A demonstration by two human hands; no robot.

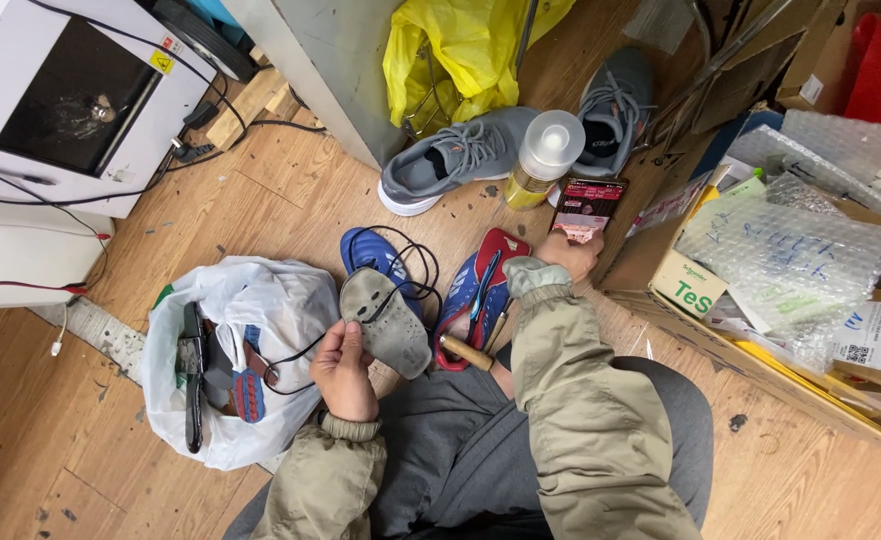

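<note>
The person's left hand (344,368) was closed on the heel end of a grey insole (389,320), thumb on top and fingers beneath, so that the worn face was turned up toward the eyes, seemingly for examination. The insole stood clear of the floor, just above the lap, tilted toward the toe. It looked flat and flexible, dull grey, with dark scuffing and small marks near the forefoot; a thin black cord (401,262) crossed it and trailed to the blue insoles (373,252) lying beyond. The right hand (571,252) reached forward, fingers curled against the lower edge of a phone (589,203) propped upright by a cardboard box (681,285); whether it gripped the phone or only touched it could not be told. Between the arms lay a red and blue insole (496,262) and a wooden-handled tool (467,350). A white plastic bag (261,320) holding more insoles sat open beside the left hand, within easy reach. Grey trainers (456,155) and a capped bottle (543,158) stood farther off.
</note>
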